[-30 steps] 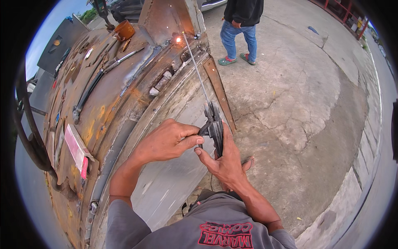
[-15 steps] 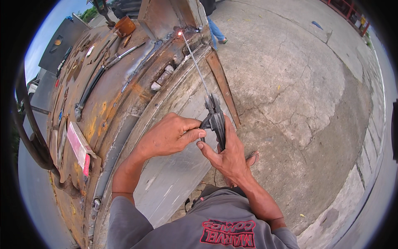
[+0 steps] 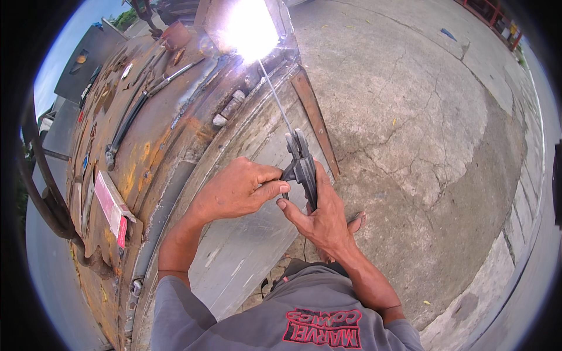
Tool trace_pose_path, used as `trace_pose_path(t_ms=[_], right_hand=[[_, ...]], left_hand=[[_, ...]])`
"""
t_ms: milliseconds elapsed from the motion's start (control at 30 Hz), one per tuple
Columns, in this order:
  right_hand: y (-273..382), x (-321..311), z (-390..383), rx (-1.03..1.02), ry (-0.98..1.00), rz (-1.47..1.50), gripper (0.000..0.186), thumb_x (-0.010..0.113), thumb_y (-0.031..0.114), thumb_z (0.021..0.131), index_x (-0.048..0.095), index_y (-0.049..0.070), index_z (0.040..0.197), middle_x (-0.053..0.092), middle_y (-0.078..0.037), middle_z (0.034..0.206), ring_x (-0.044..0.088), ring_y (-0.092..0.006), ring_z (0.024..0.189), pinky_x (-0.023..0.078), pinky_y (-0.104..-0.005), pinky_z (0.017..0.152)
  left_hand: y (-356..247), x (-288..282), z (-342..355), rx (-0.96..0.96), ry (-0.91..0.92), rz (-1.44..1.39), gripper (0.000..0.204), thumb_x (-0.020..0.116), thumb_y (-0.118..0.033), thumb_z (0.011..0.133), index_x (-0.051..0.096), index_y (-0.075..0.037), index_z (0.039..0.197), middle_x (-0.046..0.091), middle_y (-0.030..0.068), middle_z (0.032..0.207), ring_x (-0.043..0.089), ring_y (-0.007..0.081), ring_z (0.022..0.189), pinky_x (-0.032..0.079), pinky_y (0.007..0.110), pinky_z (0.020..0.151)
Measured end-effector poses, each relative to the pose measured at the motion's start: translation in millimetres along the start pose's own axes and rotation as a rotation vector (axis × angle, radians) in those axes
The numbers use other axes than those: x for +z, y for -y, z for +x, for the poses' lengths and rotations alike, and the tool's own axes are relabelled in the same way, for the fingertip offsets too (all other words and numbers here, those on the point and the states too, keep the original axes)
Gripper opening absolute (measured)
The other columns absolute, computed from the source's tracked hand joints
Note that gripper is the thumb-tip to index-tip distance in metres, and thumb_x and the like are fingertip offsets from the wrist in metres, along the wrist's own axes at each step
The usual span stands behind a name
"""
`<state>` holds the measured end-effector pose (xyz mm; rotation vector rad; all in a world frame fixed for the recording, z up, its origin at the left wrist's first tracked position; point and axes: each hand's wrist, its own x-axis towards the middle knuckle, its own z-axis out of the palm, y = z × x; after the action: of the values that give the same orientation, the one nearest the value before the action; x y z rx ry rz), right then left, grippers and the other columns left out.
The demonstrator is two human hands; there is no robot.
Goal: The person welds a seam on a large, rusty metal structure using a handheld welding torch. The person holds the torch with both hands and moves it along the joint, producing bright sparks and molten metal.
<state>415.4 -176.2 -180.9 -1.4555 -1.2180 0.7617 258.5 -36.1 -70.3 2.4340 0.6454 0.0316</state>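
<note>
My right hand (image 3: 325,217) is wrapped round a black electrode holder (image 3: 302,169). With thumb and fingers, my left hand (image 3: 243,188) pinches the lever on the holder's left side. A thin grey welding rod (image 3: 274,93) runs from the holder's jaws up and away to the far corner of a rusty steel structure. At the rod's far tip a bright white arc (image 3: 250,29) glares. It hides the joint and much of the upright steel plate (image 3: 212,20) behind it.
On the rusty steel surface (image 3: 153,155) lie a long-handled tool (image 3: 132,120) and a red-and-white carton (image 3: 112,205). A rusty can (image 3: 177,36) stands near the arc. Thick dark bars (image 3: 47,193) rise at the left. Cracked concrete (image 3: 410,128) spreads to the right.
The small glow at the rod's tip has flared into a large white arc. The holder has shifted very slightly, and both hands keep their grip. The person's leg beyond the corner is gone from view.
</note>
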Motion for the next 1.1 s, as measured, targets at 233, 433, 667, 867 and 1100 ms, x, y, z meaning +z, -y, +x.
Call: trace_pose_path(t_ms=[233, 433, 667, 867, 1100], right_hand=[[-0.4, 0.5, -0.4, -0.026, -0.041, -0.013, 0.102, 0.089, 0.031, 0.091, 0.031, -0.006, 0.165, 0.065, -0.027, 0.131, 0.068, -0.0366, 0.105, 0.059, -0.0439, 0.085], [-5.6, 6.0, -2.3, -0.081, -0.108, -0.028, 0.1, 0.09, 0.029, 0.09, 0.034, -0.006, 0.164, 0.067, -0.018, 0.119, 0.064, -0.0247, 0.087, 0.056, -0.0372, 0.073], [3.4, -2.5, -0.8, 0.048, 0.013, 0.024, 0.104, 0.087, 0.036, 0.093, 0.028, -0.01, 0.166, 0.063, -0.034, 0.139, 0.072, -0.0439, 0.12, 0.062, -0.0469, 0.093], [0.1, 0.6, 1.5, 0.002, -0.009, 0.003, 0.103, 0.087, 0.035, 0.093, 0.029, -0.01, 0.165, 0.063, -0.034, 0.139, 0.071, -0.0447, 0.123, 0.061, -0.0477, 0.096], [-1.1, 1.2, 4.5, -0.009, -0.017, 0.01, 0.102, 0.087, 0.035, 0.093, 0.03, -0.01, 0.165, 0.063, -0.035, 0.139, 0.07, -0.0459, 0.124, 0.061, -0.0485, 0.098]], left_hand=[[-4.0, -2.3, 0.1, -0.02, 0.009, -0.022, 0.041, 0.068, -0.034, 0.108, 0.069, 0.001, 0.087, 0.063, 0.0232, 0.073, 0.063, 0.0445, 0.067, 0.047, 0.05, 0.063], [-4.5, -0.6, -0.4, -0.011, -0.005, -0.061, 0.039, 0.069, -0.033, 0.109, 0.069, 0.001, 0.088, 0.062, 0.0225, 0.071, 0.06, 0.0429, 0.064, 0.045, 0.05, 0.063], [-2.6, 0.6, 1.1, -0.01, 0.003, -0.062, 0.041, 0.068, -0.033, 0.109, 0.068, 0.002, 0.088, 0.06, 0.0235, 0.07, 0.059, 0.0444, 0.064, 0.044, 0.051, 0.062], [-0.5, 2.0, 0.9, -0.038, -0.005, -0.041, 0.043, 0.066, -0.035, 0.11, 0.067, 0.001, 0.088, 0.059, 0.0233, 0.07, 0.059, 0.0437, 0.063, 0.044, 0.051, 0.062], [1.8, 2.4, 2.0, -0.046, -0.019, -0.054, 0.042, 0.067, -0.035, 0.11, 0.068, 0.001, 0.089, 0.059, 0.0227, 0.069, 0.058, 0.0429, 0.062, 0.043, 0.051, 0.062]])
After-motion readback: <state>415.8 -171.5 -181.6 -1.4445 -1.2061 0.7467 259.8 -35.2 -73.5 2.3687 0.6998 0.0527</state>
